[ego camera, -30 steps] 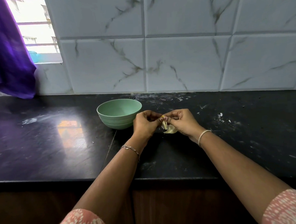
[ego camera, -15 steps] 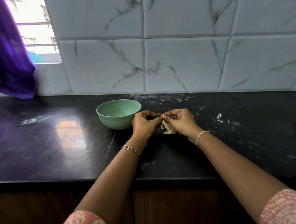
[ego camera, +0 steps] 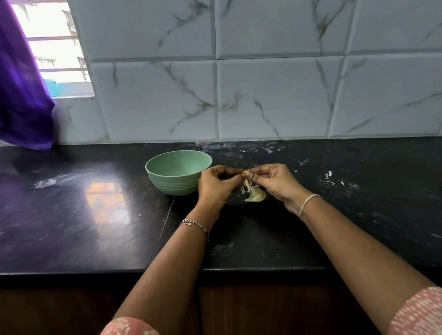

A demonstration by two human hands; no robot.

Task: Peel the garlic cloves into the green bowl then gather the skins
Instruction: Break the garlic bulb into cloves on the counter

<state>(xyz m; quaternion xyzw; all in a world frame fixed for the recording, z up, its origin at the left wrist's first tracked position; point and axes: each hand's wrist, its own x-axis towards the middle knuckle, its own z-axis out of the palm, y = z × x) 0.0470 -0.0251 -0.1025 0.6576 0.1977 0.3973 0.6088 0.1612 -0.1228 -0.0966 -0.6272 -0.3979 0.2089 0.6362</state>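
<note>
– Between left hand [ego camera: 217,185] and right hand [ego camera: 274,182], what is held?

– A garlic clove [ego camera: 245,173] is pinched there. Both hands are curled: the left one's thumb and forefinger are closed on one end of the clove, the right one's on the other, where loose skin is gripped. How much of the clove has been bared cannot be told.

– And below?

– Thin strands of skin [ego camera: 246,187] are seen hanging from the pinch, and a broader pale piece [ego camera: 255,196] is seen under the right hand, at the bench [ego camera: 89,212] or just above it; contact cannot be judged.

– What could go wrong?

– The clove could be squeezed out of so small a pinch if the skin gives suddenly, and be lost on the dark bench instead of being dropped into the green bowl [ego camera: 175,186]. Skin could also be torn into scraps and scattered, which would make the gathering harder.

– Where is the bowl placed?

– It is set just beside the left hand, on the far left of it, perhaps touched by the knuckles. The clove is held just right of the bowl's rim, not over it, so a short carry leftward would be called for.
</note>
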